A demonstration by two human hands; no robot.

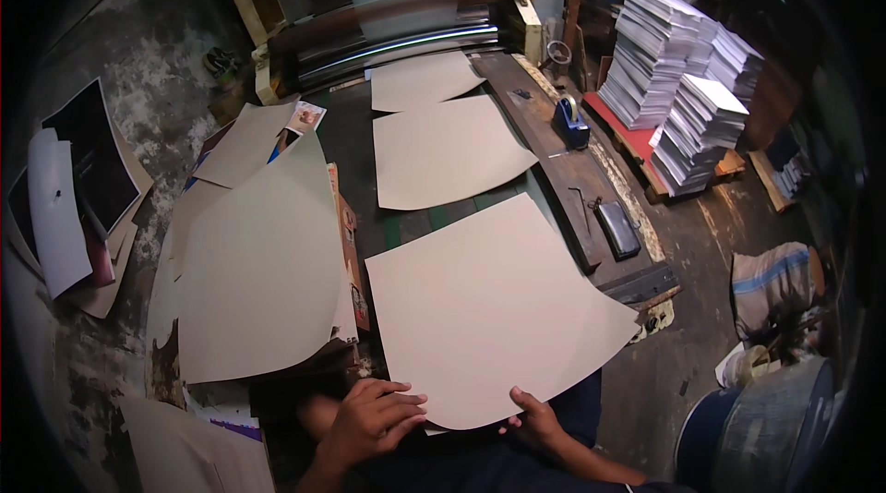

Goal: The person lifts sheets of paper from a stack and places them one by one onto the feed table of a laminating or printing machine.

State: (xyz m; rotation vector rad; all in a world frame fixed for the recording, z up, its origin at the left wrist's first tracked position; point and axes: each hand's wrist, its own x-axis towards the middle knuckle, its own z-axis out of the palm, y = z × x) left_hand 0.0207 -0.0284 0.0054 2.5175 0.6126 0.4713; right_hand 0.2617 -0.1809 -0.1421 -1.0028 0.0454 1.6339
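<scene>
A large beige paperboard sheet point(489, 308) lies at the near end of the machine's feed table, its near edge curving toward me. My right hand point(535, 421) pinches that edge, thumb on top and fingers mostly hidden beneath. At the near left corner, my left hand point(377, 414) has its fingers stretched out, their tips touching the sheet's edge. Ahead, a second paperboard sheet point(448, 153) lies on the table. Beyond it, a third paperboard sheet point(420, 82) reaches the shiny metal roller point(397, 45).
More large boards form a stack point(263, 262) on the left. Along the table's right rail stand a blue tape dispenser point(572, 124) and a dark case point(616, 230). Tall white paper stacks point(655, 59) occupy a red pallet at right. A big drum point(766, 428) stands lower right.
</scene>
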